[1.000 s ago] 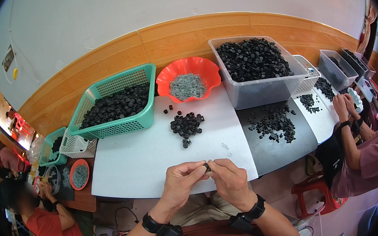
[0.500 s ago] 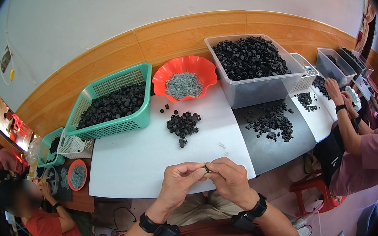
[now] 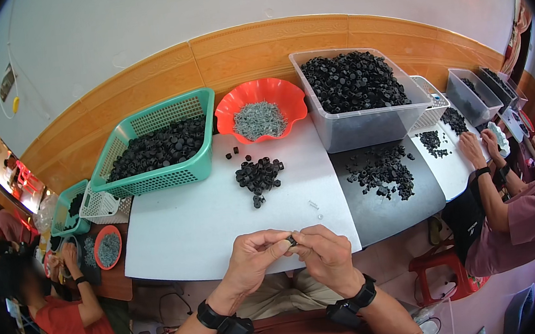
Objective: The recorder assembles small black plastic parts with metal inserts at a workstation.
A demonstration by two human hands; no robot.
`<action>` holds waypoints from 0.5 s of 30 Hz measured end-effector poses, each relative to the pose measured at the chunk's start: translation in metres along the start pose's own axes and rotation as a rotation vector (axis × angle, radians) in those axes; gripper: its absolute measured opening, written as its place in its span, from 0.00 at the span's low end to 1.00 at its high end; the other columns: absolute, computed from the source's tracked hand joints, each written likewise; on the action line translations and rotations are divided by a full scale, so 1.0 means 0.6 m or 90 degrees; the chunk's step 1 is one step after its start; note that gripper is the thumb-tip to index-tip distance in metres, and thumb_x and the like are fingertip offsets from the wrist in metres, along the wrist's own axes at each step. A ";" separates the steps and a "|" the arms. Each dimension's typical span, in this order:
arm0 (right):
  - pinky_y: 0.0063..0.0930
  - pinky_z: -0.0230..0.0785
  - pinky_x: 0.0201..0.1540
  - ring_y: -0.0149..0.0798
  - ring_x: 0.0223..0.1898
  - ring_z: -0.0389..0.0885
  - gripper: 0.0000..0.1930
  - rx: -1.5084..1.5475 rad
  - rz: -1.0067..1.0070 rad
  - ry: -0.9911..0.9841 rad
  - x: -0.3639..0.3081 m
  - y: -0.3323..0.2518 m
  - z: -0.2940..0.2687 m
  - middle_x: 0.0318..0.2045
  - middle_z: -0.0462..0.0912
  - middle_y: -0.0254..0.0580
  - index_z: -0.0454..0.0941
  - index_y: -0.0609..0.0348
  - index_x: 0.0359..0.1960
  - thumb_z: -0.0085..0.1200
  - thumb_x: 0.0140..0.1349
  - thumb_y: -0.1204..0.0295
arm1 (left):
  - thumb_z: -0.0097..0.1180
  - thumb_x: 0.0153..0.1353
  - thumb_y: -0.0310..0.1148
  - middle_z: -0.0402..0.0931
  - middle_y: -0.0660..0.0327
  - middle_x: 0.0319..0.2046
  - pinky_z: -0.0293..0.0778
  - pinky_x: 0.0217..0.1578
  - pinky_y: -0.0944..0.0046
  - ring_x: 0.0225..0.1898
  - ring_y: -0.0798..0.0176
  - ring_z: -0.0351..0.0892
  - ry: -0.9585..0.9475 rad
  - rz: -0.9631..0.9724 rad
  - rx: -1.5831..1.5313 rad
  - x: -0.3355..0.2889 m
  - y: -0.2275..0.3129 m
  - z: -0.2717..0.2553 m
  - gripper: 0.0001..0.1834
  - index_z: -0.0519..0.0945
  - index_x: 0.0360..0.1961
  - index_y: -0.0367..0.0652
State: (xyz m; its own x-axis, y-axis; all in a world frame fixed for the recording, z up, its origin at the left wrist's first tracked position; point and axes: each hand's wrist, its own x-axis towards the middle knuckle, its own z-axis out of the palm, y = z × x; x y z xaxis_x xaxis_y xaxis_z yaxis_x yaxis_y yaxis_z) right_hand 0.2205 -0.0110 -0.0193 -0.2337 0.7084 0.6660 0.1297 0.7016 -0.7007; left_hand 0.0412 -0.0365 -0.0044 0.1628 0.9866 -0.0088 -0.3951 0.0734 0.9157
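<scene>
Just over the near edge of the white tabletop (image 3: 177, 241), my two hands meet. Thumb and fingers of my left hand (image 3: 254, 253) pinch a small black plastic part (image 3: 291, 239). From the other side my right hand (image 3: 323, 252) closes its fingertips on the same part, hiding most of it. Beyond my hands lies a loose pile of small black parts (image 3: 259, 177), with a few single ones at its far side. Two small clear pieces (image 3: 314, 205) lie on the tabletop to the right of that pile.
Along the wall stand a green basket (image 3: 152, 182) of black caps, a red scalloped bowl (image 3: 228, 102) of metal screws and a clear bin (image 3: 374, 126) of black parts. More black parts lie on a dark mat (image 3: 376, 211) to the right. Co-workers sit on both sides.
My hands stay nearly in place, still pinching the black part. On the right, the co-worker's hands have come down nearer the table; the left co-worker's head and hands have shifted.
</scene>
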 end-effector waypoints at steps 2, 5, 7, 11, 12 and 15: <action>0.28 0.81 0.28 0.41 0.30 0.87 0.11 -0.008 -0.010 0.008 -0.001 0.001 0.002 0.36 0.84 0.45 0.81 0.65 0.43 0.66 0.59 0.82 | 0.61 0.67 0.24 0.85 0.57 0.43 0.78 0.47 0.67 0.43 0.67 0.82 -0.002 0.004 -0.010 0.000 -0.002 -0.002 0.11 0.84 0.50 0.32; 0.28 0.81 0.27 0.41 0.30 0.87 0.11 -0.023 -0.021 0.020 -0.001 -0.004 0.007 0.36 0.84 0.45 0.81 0.65 0.43 0.66 0.59 0.81 | 0.61 0.67 0.23 0.85 0.56 0.44 0.79 0.49 0.66 0.43 0.67 0.82 0.000 0.015 -0.021 -0.003 -0.006 -0.007 0.11 0.84 0.49 0.32; 0.28 0.81 0.27 0.41 0.29 0.87 0.11 -0.033 -0.031 0.029 -0.001 -0.007 0.004 0.36 0.84 0.45 0.81 0.65 0.43 0.66 0.59 0.82 | 0.62 0.67 0.23 0.85 0.55 0.44 0.79 0.49 0.66 0.44 0.66 0.83 0.002 0.017 -0.023 -0.002 -0.009 -0.004 0.11 0.84 0.49 0.32; 0.28 0.81 0.27 0.40 0.29 0.87 0.11 -0.046 -0.068 0.053 -0.001 -0.002 0.008 0.35 0.84 0.45 0.82 0.65 0.42 0.66 0.58 0.82 | 0.62 0.66 0.22 0.85 0.55 0.44 0.79 0.50 0.65 0.44 0.65 0.83 0.014 0.012 -0.029 -0.004 -0.009 -0.002 0.10 0.85 0.48 0.32; 0.28 0.81 0.27 0.40 0.29 0.87 0.11 -0.046 -0.068 0.053 0.000 -0.002 0.007 0.35 0.84 0.45 0.82 0.65 0.42 0.66 0.58 0.82 | 0.62 0.66 0.22 0.85 0.55 0.44 0.79 0.50 0.65 0.44 0.65 0.83 0.014 0.012 -0.029 -0.004 -0.009 -0.003 0.10 0.85 0.48 0.32; 0.28 0.80 0.27 0.40 0.28 0.87 0.11 -0.040 -0.052 0.041 0.002 -0.002 0.005 0.34 0.84 0.44 0.82 0.64 0.41 0.67 0.57 0.81 | 0.62 0.66 0.22 0.85 0.54 0.44 0.79 0.50 0.64 0.45 0.65 0.83 0.012 0.020 -0.030 -0.004 -0.008 -0.003 0.10 0.85 0.48 0.32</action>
State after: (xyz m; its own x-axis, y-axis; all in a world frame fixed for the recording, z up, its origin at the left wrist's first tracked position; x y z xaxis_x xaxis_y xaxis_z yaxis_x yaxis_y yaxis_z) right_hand 0.2171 -0.0114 -0.0184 -0.1831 0.6508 0.7368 0.1738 0.7591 -0.6273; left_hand 0.0411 -0.0389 -0.0096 0.1329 0.9911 0.0116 -0.4422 0.0488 0.8956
